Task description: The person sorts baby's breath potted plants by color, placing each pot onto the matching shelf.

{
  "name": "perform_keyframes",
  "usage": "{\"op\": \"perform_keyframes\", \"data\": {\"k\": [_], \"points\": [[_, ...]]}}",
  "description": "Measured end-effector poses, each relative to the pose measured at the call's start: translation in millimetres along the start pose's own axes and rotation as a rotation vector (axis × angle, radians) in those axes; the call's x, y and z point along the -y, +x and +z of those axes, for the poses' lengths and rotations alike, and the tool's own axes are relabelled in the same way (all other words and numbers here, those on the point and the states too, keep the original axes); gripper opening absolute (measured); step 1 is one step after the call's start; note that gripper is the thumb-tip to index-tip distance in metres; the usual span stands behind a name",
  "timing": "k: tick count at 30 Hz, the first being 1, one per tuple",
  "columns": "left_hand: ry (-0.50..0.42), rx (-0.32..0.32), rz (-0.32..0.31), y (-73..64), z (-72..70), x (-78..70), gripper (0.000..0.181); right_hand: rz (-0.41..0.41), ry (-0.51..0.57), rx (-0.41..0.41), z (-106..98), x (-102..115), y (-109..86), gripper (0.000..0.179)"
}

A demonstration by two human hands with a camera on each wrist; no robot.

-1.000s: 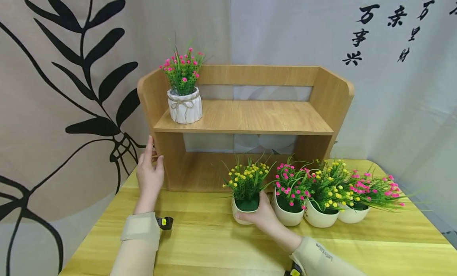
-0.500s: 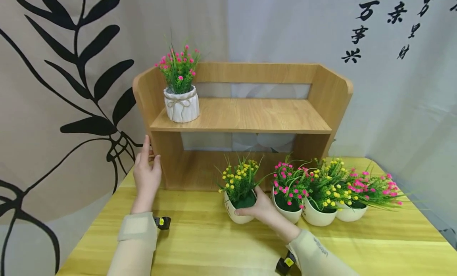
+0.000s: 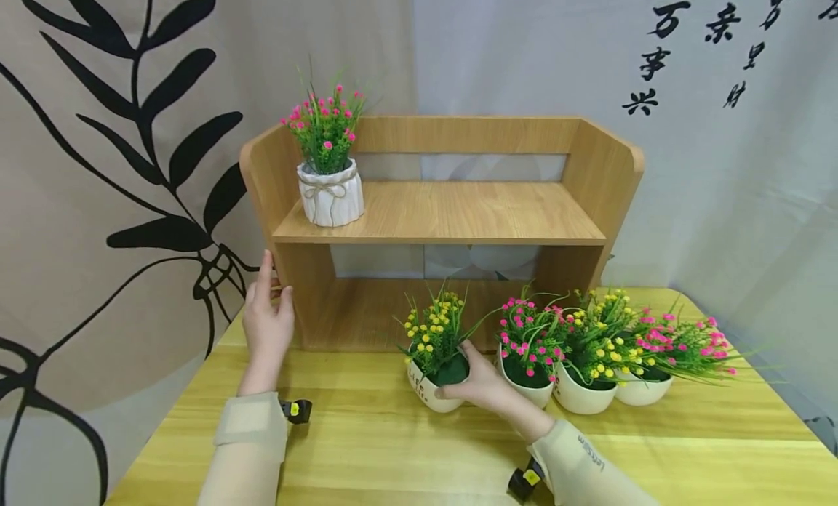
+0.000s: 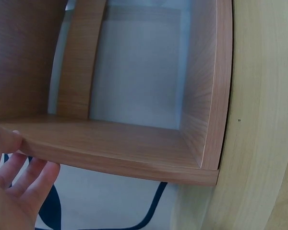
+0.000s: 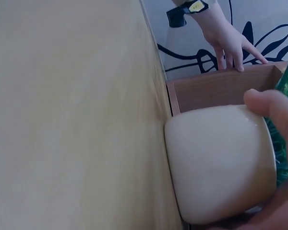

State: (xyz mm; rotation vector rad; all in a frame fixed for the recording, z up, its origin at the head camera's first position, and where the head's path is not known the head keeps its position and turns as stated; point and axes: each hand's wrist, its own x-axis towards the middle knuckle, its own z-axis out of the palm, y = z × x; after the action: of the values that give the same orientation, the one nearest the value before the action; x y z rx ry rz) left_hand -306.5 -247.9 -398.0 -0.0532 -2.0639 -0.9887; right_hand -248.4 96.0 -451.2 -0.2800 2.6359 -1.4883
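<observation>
My right hand (image 3: pixel 481 381) grips the rim of a white pot of yellow artificial flowers (image 3: pixel 433 334), thumb in front and fingers behind. The pot tilts slightly to the left, and dark lettering shows on its front. In the right wrist view, the smooth pot (image 5: pixel 218 163) is close to the table. My left hand (image 3: pixel 268 320) holds the front edge of the left side panel of a two-tier wooden shelf (image 3: pixel 419 242). The left wrist view shows its thumb on the panel edge (image 4: pixel 110 163) and the other fingers outside.
On the upper shelf, at left, stands a ribbed white pot with pink flowers (image 3: pixel 330 193). Right of my right hand, a pot of pink flowers (image 3: pixel 527 371), a yellow one (image 3: pixel 585 390) and another pink one (image 3: pixel 644 390) stand close together on the wooden table (image 3: pixel 366 448).
My right hand has shifted the yellow-flower pot slightly left, tilting and turning it so its lettering shows. My left hand stays at the shelf's side. The head view has shifted slightly.
</observation>
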Motion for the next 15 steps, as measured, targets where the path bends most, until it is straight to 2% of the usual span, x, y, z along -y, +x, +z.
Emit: {"op": "perform_keyframes", "data": {"k": [7, 15], "points": [[0.012, -0.002, -0.004, -0.9, -1.9, 2.5, 0.075, -0.078, -0.014, -0.045, 6.7, -3.4, 0.0, 0.105], [0.001, -0.003, 0.002, -0.4, -0.4, 0.8, 0.075, -0.036, -0.071, -0.057, 5.5, -1.3, -1.8, 0.107]]}}
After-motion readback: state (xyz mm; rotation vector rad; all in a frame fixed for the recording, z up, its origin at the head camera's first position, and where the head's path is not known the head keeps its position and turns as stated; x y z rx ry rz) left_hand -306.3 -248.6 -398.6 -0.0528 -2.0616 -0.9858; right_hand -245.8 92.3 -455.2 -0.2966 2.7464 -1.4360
